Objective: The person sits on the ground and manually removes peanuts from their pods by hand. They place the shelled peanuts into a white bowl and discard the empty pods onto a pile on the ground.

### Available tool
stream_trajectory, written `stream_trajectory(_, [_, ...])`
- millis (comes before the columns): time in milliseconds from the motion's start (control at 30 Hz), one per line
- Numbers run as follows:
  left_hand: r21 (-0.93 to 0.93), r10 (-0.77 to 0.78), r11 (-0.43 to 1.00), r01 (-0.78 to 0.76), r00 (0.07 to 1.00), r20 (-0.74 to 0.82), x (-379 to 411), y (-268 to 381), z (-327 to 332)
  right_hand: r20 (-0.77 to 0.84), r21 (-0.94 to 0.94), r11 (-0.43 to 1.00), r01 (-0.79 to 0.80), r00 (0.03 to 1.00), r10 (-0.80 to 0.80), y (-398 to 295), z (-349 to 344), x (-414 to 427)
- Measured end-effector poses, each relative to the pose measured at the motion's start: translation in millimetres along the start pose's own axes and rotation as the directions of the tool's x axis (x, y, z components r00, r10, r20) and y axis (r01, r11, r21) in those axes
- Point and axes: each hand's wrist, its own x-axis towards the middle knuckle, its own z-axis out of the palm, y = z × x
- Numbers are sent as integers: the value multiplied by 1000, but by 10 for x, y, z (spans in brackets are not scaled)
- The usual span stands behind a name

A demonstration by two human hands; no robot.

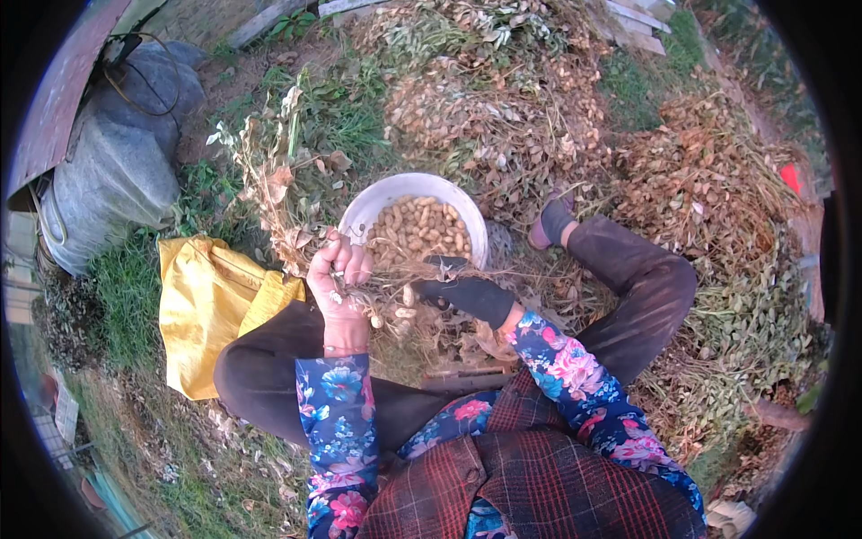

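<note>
My bare left hand (340,269) is closed around the stems of a bunch of dried peanut plants (279,195). The leafy tops stick up and away past my fist. Roots with several peanut pods (406,311) hang on the near side, between my two hands. My right hand (471,296), in a black glove, is at these roots, its thumb apart from the fingers. Whether it pinches anything is unclear. Just beyond my hands stands a white bucket (479,226), partly filled with picked peanuts (421,229).
Heaps of dried peanut plants (498,114) lie ahead and to the right (700,182). A yellow woven sack (195,310) lies by my left knee. Farther left is a grey covered bundle (124,155) with a cord on it. Wooden boards (633,27) lie at the far edge.
</note>
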Motion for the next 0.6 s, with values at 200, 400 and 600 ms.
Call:
stream_trajectory(200, [69, -10, 998, 12, 999, -31, 1, 28, 3, -51, -557, 770, 310, 913, -404, 421, -80, 21])
stream_trajectory(400, [-15, 6, 1000, -6, 1000, -16, 19, 60, -56, 72, -822, 418, 388, 798, -599, 373, -179, 68])
stream_trajectory(600, [-17, 70, 997, -71, 996, -59, 21, 178, -82, 103, -248, 908, 338, 941, -322, -52, -166, -83])
